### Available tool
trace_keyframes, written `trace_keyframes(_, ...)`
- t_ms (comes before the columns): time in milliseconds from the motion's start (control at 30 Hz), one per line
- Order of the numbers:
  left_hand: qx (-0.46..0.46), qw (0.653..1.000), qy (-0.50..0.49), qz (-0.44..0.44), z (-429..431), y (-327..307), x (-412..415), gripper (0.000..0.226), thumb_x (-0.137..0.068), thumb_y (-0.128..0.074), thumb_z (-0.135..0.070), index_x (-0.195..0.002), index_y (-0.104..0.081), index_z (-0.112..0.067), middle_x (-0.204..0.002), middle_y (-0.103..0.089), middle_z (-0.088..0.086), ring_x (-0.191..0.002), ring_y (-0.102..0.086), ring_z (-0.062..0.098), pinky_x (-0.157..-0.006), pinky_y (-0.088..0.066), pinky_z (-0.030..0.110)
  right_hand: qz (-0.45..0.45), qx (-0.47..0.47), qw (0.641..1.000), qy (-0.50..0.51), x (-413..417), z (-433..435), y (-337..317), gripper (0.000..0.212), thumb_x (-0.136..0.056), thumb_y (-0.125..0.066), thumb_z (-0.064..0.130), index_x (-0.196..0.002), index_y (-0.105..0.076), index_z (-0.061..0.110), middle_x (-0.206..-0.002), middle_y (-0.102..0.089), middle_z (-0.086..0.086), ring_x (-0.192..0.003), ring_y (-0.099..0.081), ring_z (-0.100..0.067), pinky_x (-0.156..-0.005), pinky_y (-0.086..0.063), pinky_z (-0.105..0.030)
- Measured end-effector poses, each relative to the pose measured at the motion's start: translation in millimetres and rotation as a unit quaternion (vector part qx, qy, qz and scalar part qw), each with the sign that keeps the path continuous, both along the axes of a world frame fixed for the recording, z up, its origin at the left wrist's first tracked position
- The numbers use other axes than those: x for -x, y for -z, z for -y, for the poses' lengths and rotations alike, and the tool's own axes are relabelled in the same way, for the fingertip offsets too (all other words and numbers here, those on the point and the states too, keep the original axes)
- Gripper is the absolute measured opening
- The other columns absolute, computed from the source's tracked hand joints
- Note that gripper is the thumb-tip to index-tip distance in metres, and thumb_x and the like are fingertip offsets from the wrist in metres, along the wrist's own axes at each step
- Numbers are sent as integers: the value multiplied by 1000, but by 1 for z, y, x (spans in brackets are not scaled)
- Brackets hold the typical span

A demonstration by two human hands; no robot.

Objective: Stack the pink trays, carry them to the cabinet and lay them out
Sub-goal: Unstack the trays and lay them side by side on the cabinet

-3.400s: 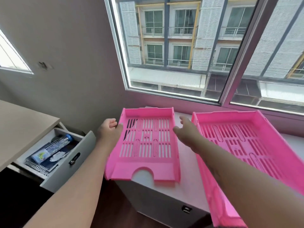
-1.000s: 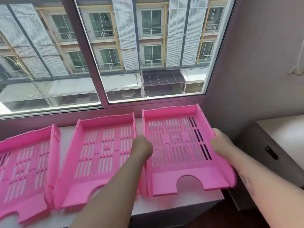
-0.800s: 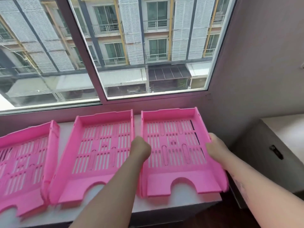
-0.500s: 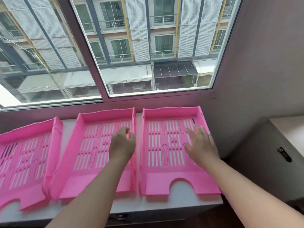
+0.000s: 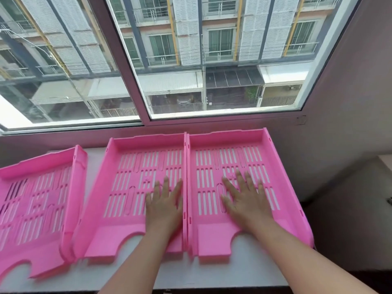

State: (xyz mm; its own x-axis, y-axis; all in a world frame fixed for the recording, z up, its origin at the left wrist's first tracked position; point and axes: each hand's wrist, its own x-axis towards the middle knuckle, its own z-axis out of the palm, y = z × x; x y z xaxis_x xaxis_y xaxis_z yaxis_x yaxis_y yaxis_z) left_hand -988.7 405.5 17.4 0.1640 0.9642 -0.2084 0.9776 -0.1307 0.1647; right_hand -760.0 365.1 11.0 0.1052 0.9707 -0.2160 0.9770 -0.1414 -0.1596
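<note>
Three slotted pink trays lie side by side on a white cabinet top (image 5: pixel 212 272) under the window. The right tray (image 5: pixel 282 170) and the middle tray (image 5: pixel 127 177) touch along their long sides. The left tray (image 5: pixel 31 198) runs off the left edge of the view and its corner meets the middle tray's front. My left hand (image 5: pixel 164 205) lies flat, fingers spread, on the middle tray's right part. Flat on the floor of the right tray rests my right hand (image 5: pixel 246 202), fingers also apart. Neither hand holds anything.
A large window (image 5: pixel 191 60) with a pale frame rises right behind the trays. A grey wall (image 5: pixel 350 102) closes the right side. Lower right stands a darker cabinet (image 5: pixel 360 209) with a small lock. The trays' notched fronts reach near the cabinet top's front edge.
My hands let go of the right tray's sides after setting it down against the middle tray. They now rest flat inside the middle and right trays.
</note>
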Motion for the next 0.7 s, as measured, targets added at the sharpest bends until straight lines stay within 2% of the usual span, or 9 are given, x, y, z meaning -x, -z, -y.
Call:
trace_keyframes(133, 9, 1000, -7, -4, -22, 2, 0, 55, -103, -18, -36, -153, 3, -43, -165, 11, 1, -152, 12, 26, -121, 7, 50, 2, -13, 1000, 10, 1, -23, 3, 67, -86, 1, 71, -150, 7, 49, -163, 16, 1, -150, 17, -22, -119, 11, -51)
trace_keyframes(267, 8, 1000, -7, -12, -33, 4, -1, 55, -102, -18, -37, -152, 5, -44, -165, 11, 0, -152, 12, 25, -122, 5, 52, 8, -39, 999, 31, 5, -36, 5, 62, -92, -6, 64, -151, 3, 47, -164, 12, 2, -151, 13, -24, -119, 9, -50)
trace_keyframes(567, 15, 1000, 6, -8, -34, 0, 0, 54, -102, -17, -41, -153, 1, -44, -166, 8, 0, -152, 11, 27, -122, 3, 53, 3, -49, 998, 46, 8, -39, 4, 64, -92, -12, 63, -153, -4, 46, -165, 3, 3, -152, 7, -25, -120, 3, -50)
trace_keyframes(700, 3, 999, 42, -27, -38, -13, 8, 56, -100, -20, -46, -155, -9, -39, -166, -4, 5, -153, 0, 29, -120, 5, 55, 2, -18, 999, 49, 9, -44, -1, 63, -94, -16, 61, -153, -4, 43, -166, 3, 0, -152, 6, -28, -121, 2, -53)
